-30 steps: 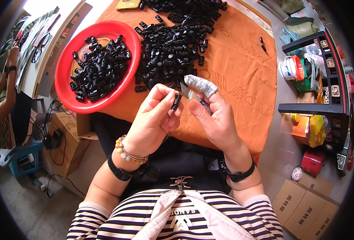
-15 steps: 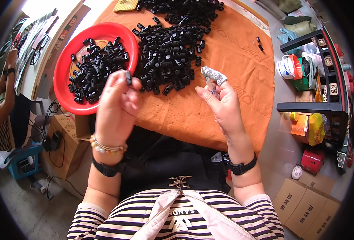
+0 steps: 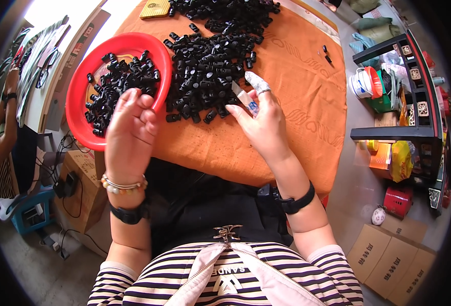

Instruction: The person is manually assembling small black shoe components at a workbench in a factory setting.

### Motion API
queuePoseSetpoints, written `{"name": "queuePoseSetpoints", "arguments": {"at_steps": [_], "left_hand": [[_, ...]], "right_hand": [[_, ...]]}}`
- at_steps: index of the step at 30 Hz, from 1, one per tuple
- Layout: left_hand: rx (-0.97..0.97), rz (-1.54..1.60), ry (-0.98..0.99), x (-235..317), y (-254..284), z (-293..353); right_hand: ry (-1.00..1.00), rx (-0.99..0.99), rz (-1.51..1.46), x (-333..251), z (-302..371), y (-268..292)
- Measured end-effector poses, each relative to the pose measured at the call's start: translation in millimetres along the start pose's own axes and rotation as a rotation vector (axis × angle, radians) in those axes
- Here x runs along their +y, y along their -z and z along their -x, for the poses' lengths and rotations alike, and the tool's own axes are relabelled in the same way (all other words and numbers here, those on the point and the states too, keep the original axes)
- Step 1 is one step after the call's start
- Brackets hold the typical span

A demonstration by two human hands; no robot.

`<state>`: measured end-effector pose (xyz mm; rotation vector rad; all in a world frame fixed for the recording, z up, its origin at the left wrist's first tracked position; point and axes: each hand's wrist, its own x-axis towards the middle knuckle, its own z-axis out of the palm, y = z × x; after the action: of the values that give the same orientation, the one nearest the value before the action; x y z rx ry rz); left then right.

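Note:
My left hand is over the near right rim of a red round plastic tray, its fingers loosely bent and apart, with no part visible in them. Small black plastic pieces, which look like cord locks, are heaped in that tray. In my right hand is a small blade with a whitish wrapped grip, pinched between thumb and fingers. A silvery-white wrap covers my right index fingertip. Its blade tip is beside the near right edge of a larger pile of black pieces on the orange cloth.
An orange-clothed table spans the middle. At its far edge lies a yellow pad; a few black bits lie at the right. A dark shelf stands right, flattened cartons below it. Another person's arm shows at far left.
My left hand has moved slightly left and down, and the black piece in its fingers is no longer visible. My right hand has shifted left with the blade, toward the pile.

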<state>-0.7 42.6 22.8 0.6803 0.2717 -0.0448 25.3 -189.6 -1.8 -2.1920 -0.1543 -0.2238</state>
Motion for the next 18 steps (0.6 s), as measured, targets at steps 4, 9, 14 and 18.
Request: {"name": "queuePoseSetpoints", "arguments": {"at_steps": [4,9,14,18], "left_hand": [[-0.061,-0.063,0.186,-32.2,-8.2,11.0],[-0.138,-0.138,0.337,-54.0,-15.9,19.9],[-0.171,-0.144,0.371,-60.0,-15.1,21.7],[-0.162,-0.146,0.388,-60.8,-20.6,22.6]], "right_hand": [[0.103,0.020,0.014,9.1,-5.2,-8.8],[0.124,0.028,0.003,15.3,-4.0,-6.9],[-0.008,-0.084,-0.239,-2.7,7.2,3.3],[-0.038,-0.238,-0.619,-11.9,21.2,12.3]]}}
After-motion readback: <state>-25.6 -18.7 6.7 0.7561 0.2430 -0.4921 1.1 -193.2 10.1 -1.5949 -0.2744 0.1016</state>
